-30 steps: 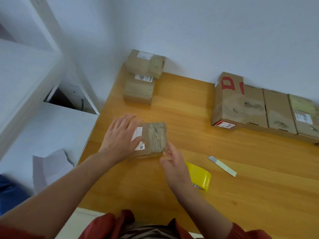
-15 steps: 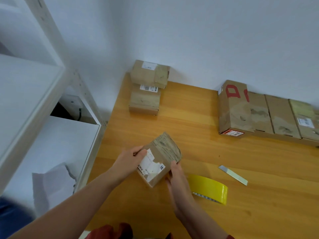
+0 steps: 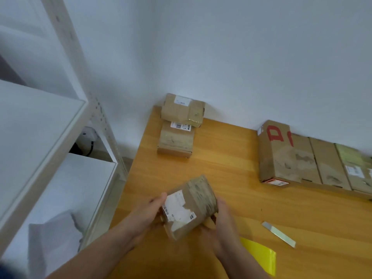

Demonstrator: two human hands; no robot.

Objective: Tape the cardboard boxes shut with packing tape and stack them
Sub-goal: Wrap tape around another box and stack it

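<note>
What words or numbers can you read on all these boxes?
"D", perhaps: big red painted marks on the large box; I am unsure.
Torn white label on the held box: barcode, print blurred.
Barcode label on the stacked boxes: too small.
Label on the rightmost box: blurred.
</note>
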